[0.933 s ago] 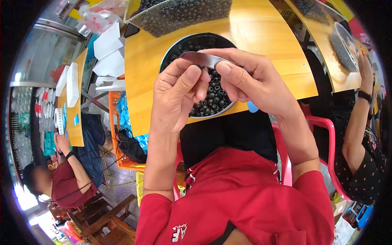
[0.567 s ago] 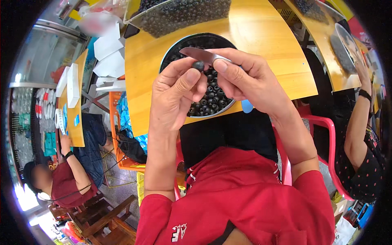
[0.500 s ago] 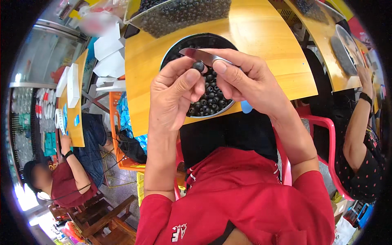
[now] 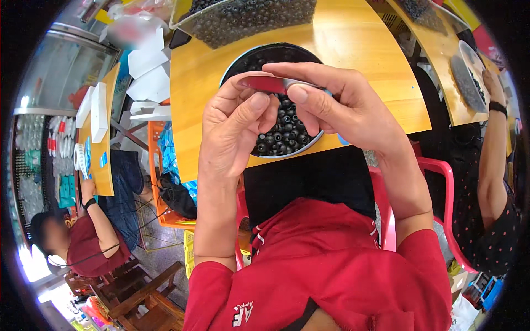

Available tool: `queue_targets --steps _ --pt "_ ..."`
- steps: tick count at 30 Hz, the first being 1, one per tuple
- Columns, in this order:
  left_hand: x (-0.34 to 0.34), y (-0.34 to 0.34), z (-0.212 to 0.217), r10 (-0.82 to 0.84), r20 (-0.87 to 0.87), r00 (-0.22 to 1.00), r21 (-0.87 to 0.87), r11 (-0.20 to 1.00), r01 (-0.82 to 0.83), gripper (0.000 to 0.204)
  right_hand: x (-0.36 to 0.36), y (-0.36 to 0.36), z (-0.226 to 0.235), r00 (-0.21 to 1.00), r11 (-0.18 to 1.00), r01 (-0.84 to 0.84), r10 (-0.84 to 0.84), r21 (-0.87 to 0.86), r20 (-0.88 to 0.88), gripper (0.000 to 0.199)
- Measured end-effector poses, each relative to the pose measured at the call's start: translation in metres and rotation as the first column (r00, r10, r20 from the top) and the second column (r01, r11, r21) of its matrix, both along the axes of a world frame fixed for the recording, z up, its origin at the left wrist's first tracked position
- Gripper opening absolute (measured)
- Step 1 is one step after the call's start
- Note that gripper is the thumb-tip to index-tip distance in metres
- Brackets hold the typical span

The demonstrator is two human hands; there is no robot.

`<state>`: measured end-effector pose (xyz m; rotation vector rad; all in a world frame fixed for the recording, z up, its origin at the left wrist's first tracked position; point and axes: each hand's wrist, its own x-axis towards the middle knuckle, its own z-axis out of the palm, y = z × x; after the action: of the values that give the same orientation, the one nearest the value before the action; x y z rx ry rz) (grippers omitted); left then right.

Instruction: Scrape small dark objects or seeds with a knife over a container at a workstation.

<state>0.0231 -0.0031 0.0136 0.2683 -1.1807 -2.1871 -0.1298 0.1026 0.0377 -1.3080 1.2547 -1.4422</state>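
Observation:
My left hand [image 4: 234, 129] and my right hand [image 4: 342, 105] meet above a round bowl [image 4: 259, 55] full of small dark beads [image 4: 284, 135] on a yellow table [image 4: 353, 38]. My right hand pinches a thin metal strip [image 4: 276, 84] that looks reddish at its left end. My left thumb and fingers press against that end; whether a bead sits between them is hidden.
A clear tray of dark beads [image 4: 248, 16] lies at the table's far edge. A person in dark dotted clothes [image 4: 494, 182] sits at the right beside another yellow table with a bead dish [image 4: 466, 77]. At the left a person in red [image 4: 83, 243] works at a third table with white boxes [image 4: 99, 107]. A red plastic chair [image 4: 436, 176] is beneath me.
The metal strip has tilted and shifted slightly left between my fingers, its left end now looking red. Both hands stay over the bowl.

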Motion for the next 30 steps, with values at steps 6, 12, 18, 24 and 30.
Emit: queue_targets --steps 6,12,18,24,30 --pt "0.005 -0.003 -0.001 -0.022 0.048 0.999 -0.056 0.998 0.025 0.022 -0.002 -0.003 -0.009 0.997 0.997 -0.017 0.011 -0.076 -0.074 0.031" --pt "0.007 -0.002 -0.005 -0.045 0.076 0.996 -0.034 0.998 0.047 0.019 -0.007 -0.003 -0.009 0.999 0.999 -0.039 0.039 0.026 0.011 0.032" --pt "0.002 -0.001 -0.008 -0.025 0.041 0.999 0.051 0.998 0.023 0.018 0.001 0.000 -0.007 0.994 0.999 -0.009 0.012 -0.032 0.107 0.032" --pt "0.003 -0.003 -0.013 -0.076 -0.052 0.996 0.078 0.994 0.079 0.018 0.002 -0.005 -0.013 0.993 1.000 -0.011 0.014 -0.030 0.117 0.031" --pt "-0.002 -0.003 -0.015 -0.103 -0.146 0.984 0.299 0.944 0.143 0.020 0.001 -0.004 -0.008 0.983 1.000 -0.004 -0.002 0.031 0.186 0.032"
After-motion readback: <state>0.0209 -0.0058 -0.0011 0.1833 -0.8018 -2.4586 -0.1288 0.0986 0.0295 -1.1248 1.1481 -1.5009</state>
